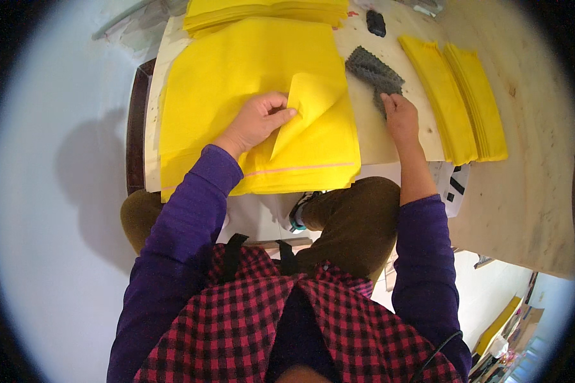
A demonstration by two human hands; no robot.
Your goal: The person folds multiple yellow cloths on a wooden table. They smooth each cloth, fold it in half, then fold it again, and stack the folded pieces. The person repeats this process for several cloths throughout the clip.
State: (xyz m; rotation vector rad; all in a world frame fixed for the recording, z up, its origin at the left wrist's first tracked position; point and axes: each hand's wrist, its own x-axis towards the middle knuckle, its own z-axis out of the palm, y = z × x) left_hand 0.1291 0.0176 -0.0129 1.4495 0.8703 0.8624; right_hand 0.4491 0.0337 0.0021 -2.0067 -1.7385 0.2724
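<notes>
A wide stack of yellow cloth sheets (230, 67) lies before me, with a pale pink line along its near edge. My left hand (254, 121) rests over its middle, thumb and fingers closed on the raised fold of the top yellow cloth sheet (310, 96). Right of the stack, my right hand (402, 120) pinches the near end of a dark grey cloth strip (372, 69) with zigzag-cut edges. The strip's far part lies on the wooden table (370, 140).
Two folded yellow cloth bundles (437, 96) lie side by side at the right. Another yellow stack (262, 14) sits at the far edge, with a small black object (375, 23) beside it. A white wall (51, 210) stands at the left; my knees are under the table's front edge.
</notes>
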